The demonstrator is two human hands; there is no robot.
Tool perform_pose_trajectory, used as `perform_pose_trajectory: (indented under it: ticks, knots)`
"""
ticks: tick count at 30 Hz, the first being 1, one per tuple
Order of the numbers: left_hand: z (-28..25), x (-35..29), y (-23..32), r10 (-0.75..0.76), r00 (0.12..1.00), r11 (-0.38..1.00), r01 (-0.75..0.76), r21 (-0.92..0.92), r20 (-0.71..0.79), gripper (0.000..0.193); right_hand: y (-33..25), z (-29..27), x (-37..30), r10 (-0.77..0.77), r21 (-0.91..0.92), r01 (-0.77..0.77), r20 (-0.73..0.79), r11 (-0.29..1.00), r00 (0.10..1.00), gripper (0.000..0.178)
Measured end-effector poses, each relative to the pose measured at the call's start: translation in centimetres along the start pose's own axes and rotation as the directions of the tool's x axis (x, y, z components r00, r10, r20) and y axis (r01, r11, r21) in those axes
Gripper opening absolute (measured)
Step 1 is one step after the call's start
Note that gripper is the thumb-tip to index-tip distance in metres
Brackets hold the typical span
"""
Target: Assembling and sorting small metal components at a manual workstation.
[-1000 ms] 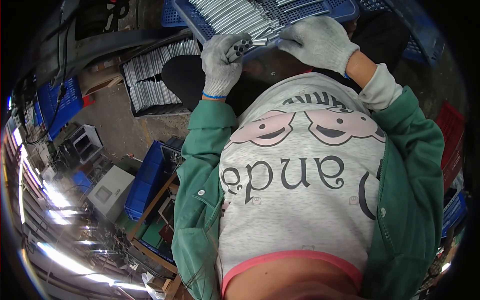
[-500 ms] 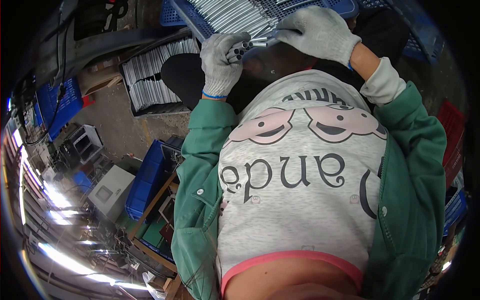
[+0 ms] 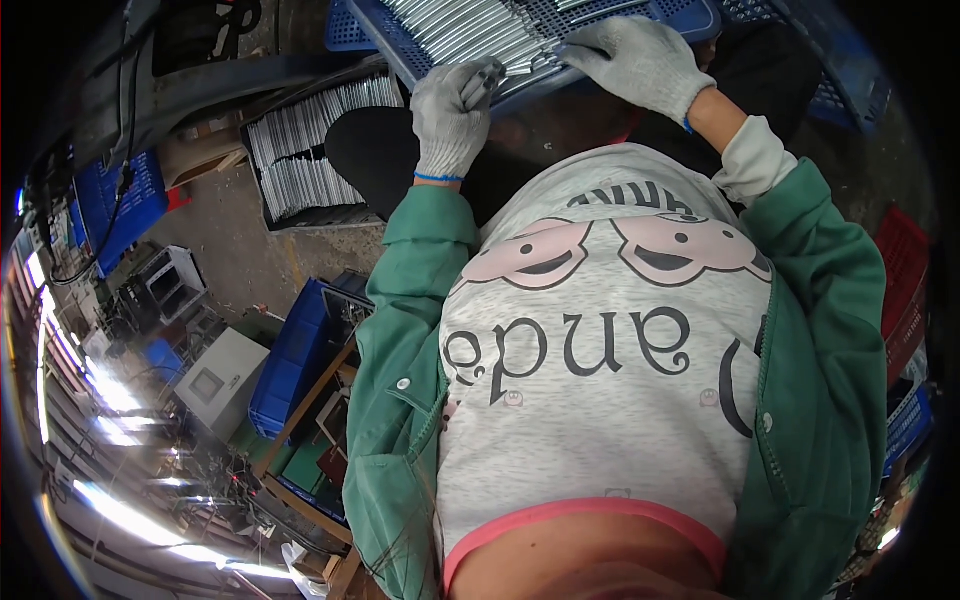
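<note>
My left hand [image 3: 452, 118], in a pale knitted glove with a blue cuff edge, is closed around a few short metal tubes [image 3: 474, 88]; their dark open ends show between the fingers. It is at the near edge of a blue perforated plastic crate [image 3: 620, 20]. Many silvery metal tubes [image 3: 455, 28] lie side by side in that crate. Also gloved, my right hand [image 3: 645, 65] reaches over the crate's near right side. Its thumb and fingers come together at the tube ends; what is between them, if anything, is hidden.
To the left on the floor, a dark bin [image 3: 310, 220] holds stacked metal tubes. Behind it are a cardboard box [image 3: 205, 150] and a blue crate [image 3: 120, 210]. A blue bin [image 3: 285, 365] and a white cabinet [image 3: 220, 375] stand lower left. Red material [image 3: 900, 270] is at far right.
My left hand has moved slightly right and turned, so the tubes in it show less. My right hand has shifted slightly, with its fingertips still by the tubes.
</note>
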State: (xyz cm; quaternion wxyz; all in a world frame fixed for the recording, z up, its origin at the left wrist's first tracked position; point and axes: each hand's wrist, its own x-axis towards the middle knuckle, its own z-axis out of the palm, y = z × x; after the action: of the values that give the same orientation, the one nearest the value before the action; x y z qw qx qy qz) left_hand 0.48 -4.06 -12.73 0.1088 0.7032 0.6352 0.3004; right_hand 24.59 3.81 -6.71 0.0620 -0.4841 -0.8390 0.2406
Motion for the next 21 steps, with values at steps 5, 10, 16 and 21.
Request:
perform_pose_trajectory:
  ticks: [5,10,16,21]
  knots:
    - [2.4,0.8,-1.7,-0.166,0.984,0.961,0.146,0.233,0.069,0.031,0.7,1.4,-0.6,-0.003,-0.052,0.001,-0.042,0.999,0.999,0.029]
    - [2.1,1.2,-1.9,-0.221,0.958,0.96,0.182,0.213,0.181,0.029,0.7,0.5,-0.5,0.007,-0.082,-0.006,0.011,0.997,1.0,0.029]
    - [1.8,0.9,-1.6,-0.264,0.943,0.945,0.295,-0.138,0.203,0.024,0.5,-0.5,-0.9,0.008,-0.068,-0.012,-0.065,0.998,0.998,0.03]
    - [0.5,1.2,-0.2,-0.133,0.976,0.909,0.189,-0.373,0.171,0.017,0.6,-0.6,-0.9,-0.04,-0.078,0.033,-0.089,0.996,0.995,0.03]
